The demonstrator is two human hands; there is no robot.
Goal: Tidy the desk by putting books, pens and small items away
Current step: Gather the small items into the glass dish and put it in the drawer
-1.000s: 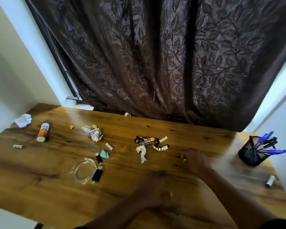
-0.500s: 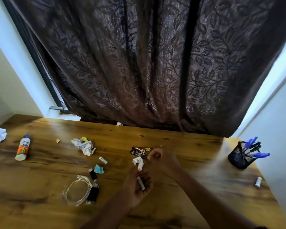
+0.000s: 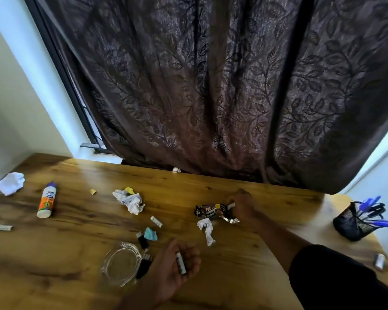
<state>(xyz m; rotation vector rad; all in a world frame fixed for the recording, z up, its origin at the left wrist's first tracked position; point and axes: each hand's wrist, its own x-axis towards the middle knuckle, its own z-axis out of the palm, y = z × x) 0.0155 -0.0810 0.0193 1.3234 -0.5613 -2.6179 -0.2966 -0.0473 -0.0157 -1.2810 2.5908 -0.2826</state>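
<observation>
Wooden counter (image 3: 211, 186), dark curtain behind. Far left: glue bottle (image 3: 45, 202). Centre: crumpled paper (image 3: 130, 201). Near centre: left hand (image 3: 173, 265), palm up, fingers loosely curled around small white stick (image 3: 181, 263), long axis near-to-far. Right hand (image 3: 241, 205) nearer snack wrapper (image 3: 210, 211), fingers pinching white stick just right of it. Far right: pen holder (image 3: 354, 224).

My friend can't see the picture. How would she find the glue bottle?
Look at the left end of the wooden desk. The glue bottle lies there on its side, right of a crumpled white paper. It alone is white with an orange label and purple cap.
</observation>
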